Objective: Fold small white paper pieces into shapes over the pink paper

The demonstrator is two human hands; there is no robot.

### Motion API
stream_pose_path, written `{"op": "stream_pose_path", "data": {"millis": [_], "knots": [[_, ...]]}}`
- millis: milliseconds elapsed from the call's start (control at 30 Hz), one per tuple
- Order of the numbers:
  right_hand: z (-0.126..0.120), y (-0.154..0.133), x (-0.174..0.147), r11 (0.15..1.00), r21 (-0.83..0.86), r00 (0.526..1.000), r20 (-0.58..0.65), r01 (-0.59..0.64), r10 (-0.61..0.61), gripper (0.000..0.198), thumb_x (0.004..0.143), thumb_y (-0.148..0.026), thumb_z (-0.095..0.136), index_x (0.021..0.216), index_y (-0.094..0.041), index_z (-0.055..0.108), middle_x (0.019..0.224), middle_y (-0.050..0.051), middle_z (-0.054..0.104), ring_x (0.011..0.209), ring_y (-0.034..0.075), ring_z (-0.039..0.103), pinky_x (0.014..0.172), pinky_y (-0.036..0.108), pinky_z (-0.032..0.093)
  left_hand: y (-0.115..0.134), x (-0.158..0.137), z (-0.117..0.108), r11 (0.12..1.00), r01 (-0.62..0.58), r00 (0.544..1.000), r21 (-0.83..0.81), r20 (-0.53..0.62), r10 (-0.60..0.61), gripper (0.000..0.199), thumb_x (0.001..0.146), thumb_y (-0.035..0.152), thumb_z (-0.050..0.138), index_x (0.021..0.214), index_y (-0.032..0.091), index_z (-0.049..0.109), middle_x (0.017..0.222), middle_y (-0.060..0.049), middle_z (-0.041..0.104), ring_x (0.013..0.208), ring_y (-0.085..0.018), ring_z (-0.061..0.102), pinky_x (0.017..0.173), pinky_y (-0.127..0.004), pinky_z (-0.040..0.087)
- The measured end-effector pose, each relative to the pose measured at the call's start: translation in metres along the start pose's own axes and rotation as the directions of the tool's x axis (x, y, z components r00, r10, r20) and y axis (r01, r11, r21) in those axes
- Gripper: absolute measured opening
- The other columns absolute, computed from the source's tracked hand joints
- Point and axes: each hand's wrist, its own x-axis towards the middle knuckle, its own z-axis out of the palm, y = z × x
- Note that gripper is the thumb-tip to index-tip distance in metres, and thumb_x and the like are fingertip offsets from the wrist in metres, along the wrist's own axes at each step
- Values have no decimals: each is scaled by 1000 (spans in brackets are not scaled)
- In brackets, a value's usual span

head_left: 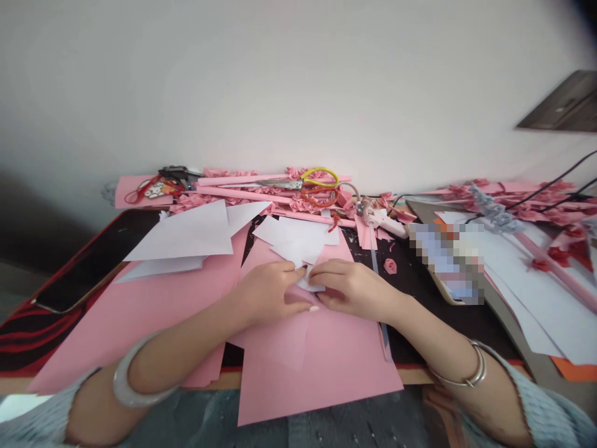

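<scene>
My left hand [269,291] and my right hand [353,290] meet over a pink sheet [321,367] near the front edge of the table. Between my fingertips is a small white paper piece [310,283], pinched from both sides; my fingers partly cover it. Just beyond my hands, other white paper pieces [305,233] lie on the pink sheet. To the left, larger white sheets [186,236] rest on another pink sheet [153,323]. A clear ruler-like strip [375,261] lies beside my right hand, partly under my right forearm.
Pink paper flowers and rolled stems [247,194] pile along the wall with yellow-handled scissors [321,178] and a glue gun [382,219]. One phone [88,274] lies left, another phone [448,264] right. A small paper rose [390,266] sits near white sheets [522,292] and cables.
</scene>
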Motion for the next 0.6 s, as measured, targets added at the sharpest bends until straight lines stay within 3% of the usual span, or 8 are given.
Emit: {"op": "stream_pose_path", "data": {"millis": [100, 200, 267, 333, 433, 600], "knots": [[-1, 1, 0, 997, 76, 996, -90, -12, 19, 23, 88, -15, 43, 99, -15, 62, 101, 9, 64, 95, 17, 59, 85, 31, 47, -5, 1, 0, 999, -38, 998, -10, -57, 38, 27, 88, 34, 46, 103, 18, 62, 84, -5, 62, 77, -18, 57, 69, -29, 43], [-3, -1, 2, 957, 252, 966, -177, -141, 189, 18, 89, -20, 45, 84, -14, 62, 80, 5, 63, 73, 13, 57, 68, 25, 46, -5, 3, -3, 988, -86, 987, -126, -146, 67, 27, 90, 24, 40, 76, 16, 62, 69, -2, 54, 64, -13, 51, 62, -25, 39], [-4, -2, 3, 883, 393, 926, -162, -256, 341, 22, 88, -26, 46, 71, -15, 56, 62, -1, 53, 57, 9, 47, 54, 22, 39, -2, 4, -6, 964, -81, 987, -252, -156, 43, 32, 89, 24, 43, 59, 15, 50, 58, 2, 43, 55, -10, 42, 55, -23, 34], [-3, -3, 5, 809, 488, 894, -117, -326, 432, 29, 89, -30, 44, 64, -16, 46, 56, -4, 42, 51, 8, 37, 49, 21, 32, 2, 5, -9, 933, -33, 995, -358, -95, -2, 38, 89, 24, 42, 52, 16, 37, 53, 4, 32, 50, -9, 33, 51, -24, 28], [3, -2, 8, 803, 445, 870, -95, -397, 484, 31, 89, -27, 41, 59, -18, 36, 55, -5, 36, 52, 8, 33, 50, 21, 28, 5, 6, -11, 920, 66, 997, -387, 0, -72, 38, 89, 25, 40, 54, 17, 28, 51, 5, 27, 49, -9, 29, 49, -24, 24], [13, 1, 11, 847, 275, 858, -121, -454, 499, 31, 89, -24, 39, 59, -18, 34, 54, -5, 36, 51, 8, 33, 51, 22, 24, 6, 7, -9, 926, 176, 984, -335, 22, -180, 34, 89, 25, 37, 57, 17, 29, 53, 5, 34, 52, -10, 35, 51, -25, 24]]}}
